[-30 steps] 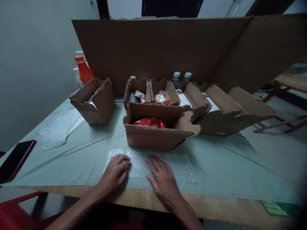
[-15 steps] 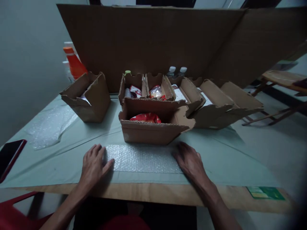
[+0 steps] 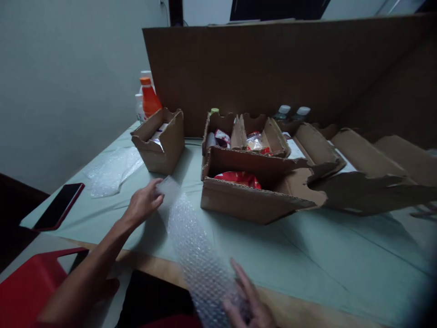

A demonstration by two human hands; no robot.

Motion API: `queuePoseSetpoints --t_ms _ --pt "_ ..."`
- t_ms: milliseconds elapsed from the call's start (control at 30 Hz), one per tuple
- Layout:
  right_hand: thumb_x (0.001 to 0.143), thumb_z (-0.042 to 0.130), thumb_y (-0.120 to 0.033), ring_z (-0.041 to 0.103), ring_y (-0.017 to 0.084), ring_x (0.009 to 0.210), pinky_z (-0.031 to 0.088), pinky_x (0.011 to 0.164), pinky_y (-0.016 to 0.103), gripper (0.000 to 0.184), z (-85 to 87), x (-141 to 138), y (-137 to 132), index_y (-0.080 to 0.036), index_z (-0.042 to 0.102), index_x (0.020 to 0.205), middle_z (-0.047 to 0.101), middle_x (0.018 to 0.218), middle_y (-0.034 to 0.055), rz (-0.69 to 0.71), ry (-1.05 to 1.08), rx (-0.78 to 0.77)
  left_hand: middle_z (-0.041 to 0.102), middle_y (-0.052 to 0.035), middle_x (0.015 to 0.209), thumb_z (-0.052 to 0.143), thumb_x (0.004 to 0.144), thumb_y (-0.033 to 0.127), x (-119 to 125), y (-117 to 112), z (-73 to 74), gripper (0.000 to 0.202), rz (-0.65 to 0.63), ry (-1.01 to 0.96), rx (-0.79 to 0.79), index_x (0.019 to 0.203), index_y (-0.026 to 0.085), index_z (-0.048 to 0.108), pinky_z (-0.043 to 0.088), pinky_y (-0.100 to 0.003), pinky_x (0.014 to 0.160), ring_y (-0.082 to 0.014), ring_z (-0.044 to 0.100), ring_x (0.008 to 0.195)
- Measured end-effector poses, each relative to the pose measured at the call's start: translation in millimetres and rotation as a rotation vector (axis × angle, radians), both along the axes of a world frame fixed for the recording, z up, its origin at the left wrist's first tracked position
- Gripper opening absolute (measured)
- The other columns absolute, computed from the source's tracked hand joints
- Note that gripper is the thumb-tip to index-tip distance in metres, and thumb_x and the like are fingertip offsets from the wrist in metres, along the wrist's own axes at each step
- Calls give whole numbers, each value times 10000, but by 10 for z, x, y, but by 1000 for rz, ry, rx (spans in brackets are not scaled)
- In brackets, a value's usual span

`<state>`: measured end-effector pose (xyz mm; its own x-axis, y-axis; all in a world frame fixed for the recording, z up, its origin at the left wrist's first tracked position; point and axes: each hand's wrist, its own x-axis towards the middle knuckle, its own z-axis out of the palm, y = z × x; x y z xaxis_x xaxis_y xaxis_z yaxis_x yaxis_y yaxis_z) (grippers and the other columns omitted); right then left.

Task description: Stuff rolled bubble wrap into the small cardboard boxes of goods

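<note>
A long strip of bubble wrap (image 3: pixel 198 250) stretches at a slant from the middle of the table over its front edge, down past the bottom of the view. My left hand (image 3: pixel 145 202) is closed on its far end, where a small clear flap sticks out past the fingers. At the near end, my right hand (image 3: pixel 251 300) has the strip's right edge between thumb and fingers, its index finger reaching forward; motion blurs it. Just beyond the strip stands a cardboard bin (image 3: pixel 252 200) holding a red package (image 3: pixel 239 178).
More bubble wrap (image 3: pixel 112 171) and a phone (image 3: pixel 59 207) lie at left. Another cardboard bin (image 3: pixel 160 148) stands before an orange bottle (image 3: pixel 150 98). Several bins line the back and right, before a tall cardboard panel (image 3: pixel 256 68). A red stool (image 3: pixel 34 282) is at lower left.
The bubble wrap lay flat along the front with a hand at each end. Now it is lifted and turned, its left end farther away and its right end toward me. The view has swung left.
</note>
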<state>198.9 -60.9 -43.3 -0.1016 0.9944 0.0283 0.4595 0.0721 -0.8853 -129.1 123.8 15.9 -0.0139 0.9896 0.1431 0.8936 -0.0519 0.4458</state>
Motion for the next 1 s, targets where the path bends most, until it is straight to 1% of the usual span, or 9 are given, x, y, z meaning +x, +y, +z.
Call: queuePoseSetpoints --t_ms 100,233,300,367,467,600,733,833,1000 --pt "921 563 -220 623 240 1264 526 1037 373 536 -212 -573 -45 -291 551 1451 635 1392 74 139 84 28 735 -72 1043 586 824 135 142 419 86 514 -156 145 66 1331 219 563 528 -334 811 -243 702 907" --pt "925 586 -305 702 253 1128 572 968 378 371 -280 -903 -24 -296 703 1277 732 1232 77 188 130 -35 561 -160 1423 693 798 160 375 616 18 663 -292 146 147 1429 165 488 443 -464 1076 -319 530 1306" --pt "908 619 -413 705 271 1096 572 949 385 330 -226 -907 -25 -279 753 1178 751 1172 90 136 181 -125 528 -167 1455 639 833 142 311 423 -10 607 -397 91 210 1423 163 497 411 -518 1115 -322 479 1355" --pt "885 634 -521 718 269 988 586 866 375 401 -139 -875 -24 -252 755 1156 763 1074 101 87 275 -292 590 -143 1382 532 856 91 126 44 -1 531 -556 -14 208 1375 203 548 435 -536 1102 -297 517 1321" --pt "865 640 -599 655 172 657 547 619 288 504 20 -864 39 -220 709 1189 721 841 55 95 542 -576 570 -89 1431 502 809 90 -172 -692 49 609 -749 -174 -24 1376 309 551 462 -546 1096 -296 451 1406" --pt "867 655 -575 654 178 731 473 550 237 505 228 -975 277 -191 655 1195 683 857 69 95 895 -666 481 -147 1527 602 849 174 -207 -1387 -21 728 -696 -295 -138 1524 320 372 480 -562 1078 -334 414 1446" --pt "923 573 -570 694 206 828 506 583 259 597 330 -1048 498 -230 495 1408 699 1069 127 72 968 -595 716 -92 1098 542 926 208 40 -1285 -298 441 -319 -461 -50 1364 256 547 581 -353 880 -214 692 1020" --pt "960 536 -534 687 171 761 534 584 270 648 292 -962 531 -285 334 1523 680 1158 119 -3 769 -409 693 -17 823 537 912 250 164 -952 -477 444 -117 -486 -64 1350 178 543 553 -280 703 -161 662 730" --pt "959 562 -245 686 194 892 578 779 323 309 151 -775 510 -250 626 1262 709 1070 88 62 13 201 676 -3 797 551 859 247 181 -750 -638 585 -105 -367 -22 1432 162 469 528 -304 701 -171 631 711"
